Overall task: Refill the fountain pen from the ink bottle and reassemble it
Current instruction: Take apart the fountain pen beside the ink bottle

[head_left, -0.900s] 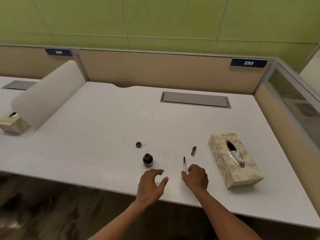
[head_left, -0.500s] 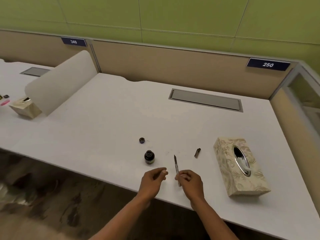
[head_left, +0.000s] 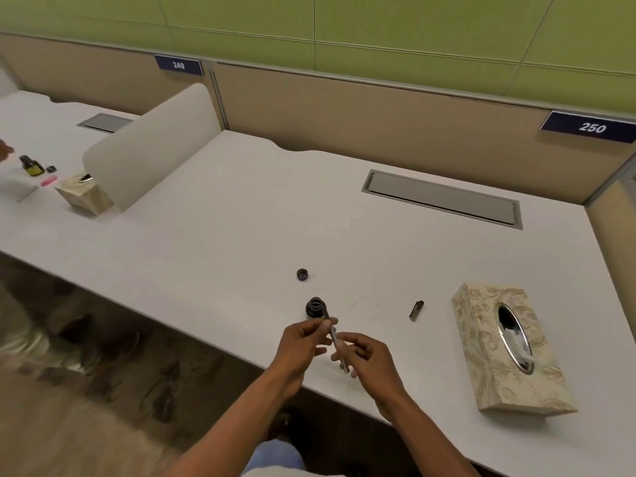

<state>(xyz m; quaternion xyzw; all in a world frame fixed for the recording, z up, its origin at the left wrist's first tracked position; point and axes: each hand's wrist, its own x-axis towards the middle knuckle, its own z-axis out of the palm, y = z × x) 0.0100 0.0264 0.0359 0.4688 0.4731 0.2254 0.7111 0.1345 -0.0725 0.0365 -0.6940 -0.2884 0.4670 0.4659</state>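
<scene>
Your two bare hands meet over the near edge of a white desk (head_left: 213, 215), holding a slim fountain pen (head_left: 335, 339) between them. Your left hand (head_left: 299, 342) pinches the pen's upper part with thumb and fingertips, while your right hand (head_left: 370, 359) curls its fingers around the lower end; the pen slants up and to the left, its tip pointing at the ink bottle (head_left: 315, 308). That small dark bottle stands open on the desk just beyond your left hand, and the pen's tip overlaps its rim (whether the tip touches the bottle cannot be told). The bottle's round cap (head_left: 302, 274) lies a little farther back, apart from it. A short dark pen piece (head_left: 416, 310) lies on the desk to the right, between the bottle and a patterned tissue box (head_left: 495, 370). A grey cable hatch (head_left: 442, 199) is set into the desk near the back partition.
</scene>
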